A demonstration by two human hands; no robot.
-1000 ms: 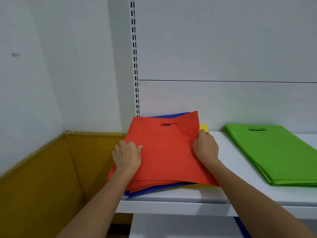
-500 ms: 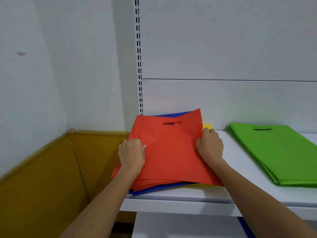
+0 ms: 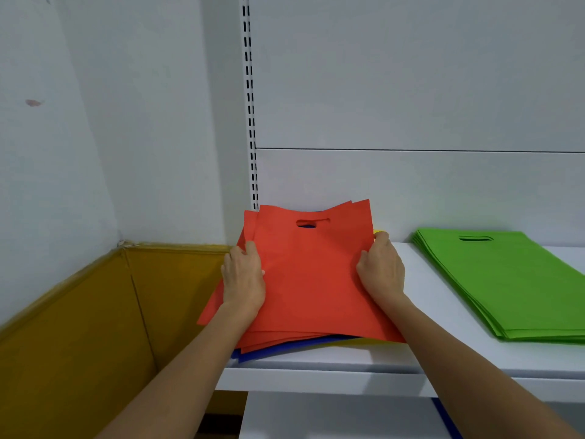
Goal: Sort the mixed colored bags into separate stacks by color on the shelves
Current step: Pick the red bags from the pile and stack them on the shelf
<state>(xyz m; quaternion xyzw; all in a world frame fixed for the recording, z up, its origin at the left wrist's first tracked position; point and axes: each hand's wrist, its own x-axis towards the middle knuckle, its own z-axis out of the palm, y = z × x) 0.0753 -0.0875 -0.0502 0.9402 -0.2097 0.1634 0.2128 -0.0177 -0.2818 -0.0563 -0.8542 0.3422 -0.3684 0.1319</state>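
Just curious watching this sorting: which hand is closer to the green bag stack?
Right. The right hand holds the red bags' right edge, bare shelf between it and the green stack; the left hand holds their left edge.

shop | slotted upright (image 3: 250,122) | white shelf (image 3: 411,359) | stacked bags (image 3: 506,280)

No word, label, brand, number or sign can be read here: the red bags (image 3: 310,280), the green bags (image 3: 506,280) at right, the white shelf (image 3: 427,312) and the yellow box (image 3: 79,343) at left show plain faces.
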